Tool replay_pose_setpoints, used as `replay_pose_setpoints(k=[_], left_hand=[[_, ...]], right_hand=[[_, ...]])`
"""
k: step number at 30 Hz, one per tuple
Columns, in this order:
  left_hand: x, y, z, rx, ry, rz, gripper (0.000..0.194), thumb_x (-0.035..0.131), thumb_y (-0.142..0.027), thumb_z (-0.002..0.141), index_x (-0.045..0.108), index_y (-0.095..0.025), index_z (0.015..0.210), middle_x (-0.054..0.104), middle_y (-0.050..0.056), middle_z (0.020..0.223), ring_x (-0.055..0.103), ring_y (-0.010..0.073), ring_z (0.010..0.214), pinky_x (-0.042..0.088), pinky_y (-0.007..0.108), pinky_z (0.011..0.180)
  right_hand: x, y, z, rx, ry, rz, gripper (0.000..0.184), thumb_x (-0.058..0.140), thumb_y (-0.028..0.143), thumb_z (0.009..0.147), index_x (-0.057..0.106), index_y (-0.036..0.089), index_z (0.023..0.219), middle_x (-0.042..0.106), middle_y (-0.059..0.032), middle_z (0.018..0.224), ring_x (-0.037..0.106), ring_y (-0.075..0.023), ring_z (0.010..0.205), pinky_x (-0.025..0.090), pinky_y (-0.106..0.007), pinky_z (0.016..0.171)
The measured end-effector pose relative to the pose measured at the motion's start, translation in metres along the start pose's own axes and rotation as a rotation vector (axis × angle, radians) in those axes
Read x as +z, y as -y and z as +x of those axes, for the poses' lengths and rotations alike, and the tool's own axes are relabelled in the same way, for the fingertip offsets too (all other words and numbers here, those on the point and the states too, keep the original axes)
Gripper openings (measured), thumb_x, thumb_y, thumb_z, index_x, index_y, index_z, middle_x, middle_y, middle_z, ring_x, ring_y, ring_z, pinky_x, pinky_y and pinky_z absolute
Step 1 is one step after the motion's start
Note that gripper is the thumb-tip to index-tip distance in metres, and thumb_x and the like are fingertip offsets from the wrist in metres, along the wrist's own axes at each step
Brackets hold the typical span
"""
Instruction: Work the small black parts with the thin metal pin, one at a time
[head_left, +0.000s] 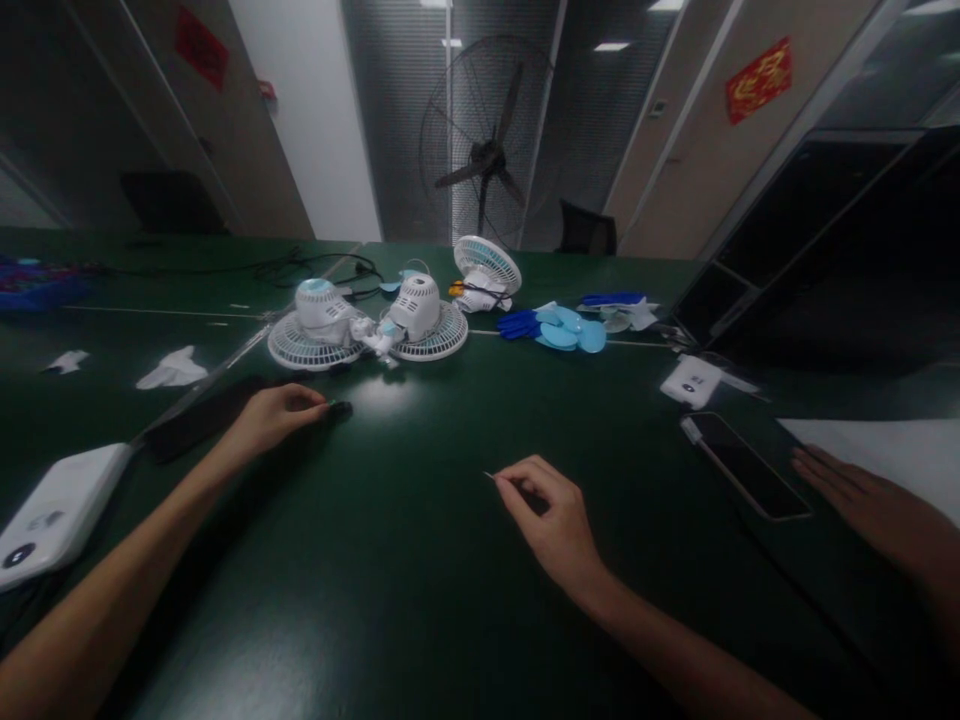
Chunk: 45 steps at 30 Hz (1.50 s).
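Note:
My left hand is closed in a pinch at a small dark piece with a bit of green, low over the table; its kind is too small to tell. Nearer the middle, my right hand pinches a thin pale sliver between thumb and forefinger, its tip pointing left. Beyond my left hand, two white fan heads lie grille down. A third small fan stands tilted farther back, with a dark cord around its base.
Light blue fan blades and blue gloves lie at the back. A phone, a white power bank and another person's hand are at the right. A white device lies left on the green table.

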<state>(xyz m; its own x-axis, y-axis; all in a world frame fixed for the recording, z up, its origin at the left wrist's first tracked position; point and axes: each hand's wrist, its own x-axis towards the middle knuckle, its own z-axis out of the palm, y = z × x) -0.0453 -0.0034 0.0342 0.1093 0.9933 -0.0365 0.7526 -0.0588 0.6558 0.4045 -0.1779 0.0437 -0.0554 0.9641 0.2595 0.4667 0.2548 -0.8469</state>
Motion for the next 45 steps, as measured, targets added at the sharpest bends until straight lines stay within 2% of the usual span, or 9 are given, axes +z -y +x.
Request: replay_pose_setpoints(k=[4, 11, 26, 33, 36, 39, 45], left_hand=[[0.004, -0.005, -0.005, 0.019, 0.022, -0.033, 0.064, 0.079, -0.074, 0.072, 0.081, -0.021, 0.109, 0.078, 0.01, 0.114, 0.073, 0.0305, 0.1, 0.056, 0.032, 0.08], [0.006, -0.018, -0.013, 0.0, -0.012, -0.027, 0.067, 0.075, -0.074, 0.077, 0.079, -0.019, 0.114, 0.078, 0.011, 0.114, 0.072, 0.0271, 0.086, 0.053, 0.03, 0.066], [0.01, -0.024, -0.014, 0.024, -0.027, 0.019, 0.064, 0.072, -0.075, 0.08, 0.078, -0.02, 0.112, 0.078, 0.01, 0.112, 0.073, 0.0274, 0.088, 0.055, 0.03, 0.068], [0.024, -0.026, -0.014, 0.126, -0.011, 0.02, 0.059, 0.066, -0.072, 0.088, 0.076, -0.021, 0.118, 0.077, 0.009, 0.117, 0.073, 0.0291, 0.101, 0.056, 0.033, 0.083], [0.033, -0.039, -0.018, 0.182, 0.053, 0.007, 0.054, 0.065, -0.068, 0.091, 0.077, -0.022, 0.117, 0.077, 0.009, 0.116, 0.072, 0.0291, 0.101, 0.056, 0.035, 0.085], [0.046, -0.065, -0.029, 0.307, 0.145, -0.005, 0.046, 0.062, -0.061, 0.097, 0.077, -0.023, 0.117, 0.076, 0.008, 0.116, 0.071, 0.027, 0.1, 0.055, 0.034, 0.084], [0.093, -0.125, -0.07, 0.551, 0.308, -0.041, 0.026, 0.062, -0.042, 0.104, 0.077, -0.023, 0.113, 0.071, 0.006, 0.107, 0.068, 0.021, 0.094, 0.053, 0.031, 0.081]], right_hand=[[0.0, 0.001, 0.0, -0.003, -0.002, 0.006, 0.018, 0.059, 0.03, 0.101, 0.075, 0.023, 0.094, 0.068, -0.0049, 0.092, 0.063, -0.0205, 0.08, 0.048, -0.032, 0.066], [0.0, -0.001, 0.0, -0.005, 0.005, 0.007, 0.018, 0.06, 0.03, 0.101, 0.074, 0.022, 0.095, 0.068, -0.0051, 0.093, 0.063, -0.0203, 0.08, 0.049, -0.032, 0.067], [0.0, -0.003, -0.001, -0.009, 0.007, -0.009, 0.017, 0.059, 0.029, 0.101, 0.074, 0.023, 0.095, 0.068, -0.0049, 0.093, 0.064, -0.0203, 0.08, 0.05, -0.032, 0.066], [0.0, -0.002, -0.001, 0.0, 0.011, -0.005, 0.017, 0.059, 0.029, 0.101, 0.074, 0.023, 0.095, 0.069, -0.0048, 0.094, 0.064, -0.0204, 0.081, 0.05, -0.033, 0.069], [0.0, -0.003, -0.001, 0.012, 0.03, -0.015, 0.017, 0.059, 0.029, 0.102, 0.074, 0.023, 0.096, 0.069, -0.0046, 0.095, 0.064, -0.0203, 0.083, 0.05, -0.033, 0.069], [0.001, -0.003, -0.001, 0.023, 0.083, -0.026, 0.017, 0.058, 0.028, 0.103, 0.074, 0.022, 0.097, 0.069, -0.0043, 0.096, 0.064, -0.0197, 0.083, 0.05, -0.032, 0.069], [0.002, -0.001, -0.002, -0.043, 0.149, -0.069, 0.015, 0.06, 0.025, 0.103, 0.074, 0.023, 0.1, 0.07, -0.0037, 0.099, 0.067, -0.019, 0.085, 0.053, -0.031, 0.071]])
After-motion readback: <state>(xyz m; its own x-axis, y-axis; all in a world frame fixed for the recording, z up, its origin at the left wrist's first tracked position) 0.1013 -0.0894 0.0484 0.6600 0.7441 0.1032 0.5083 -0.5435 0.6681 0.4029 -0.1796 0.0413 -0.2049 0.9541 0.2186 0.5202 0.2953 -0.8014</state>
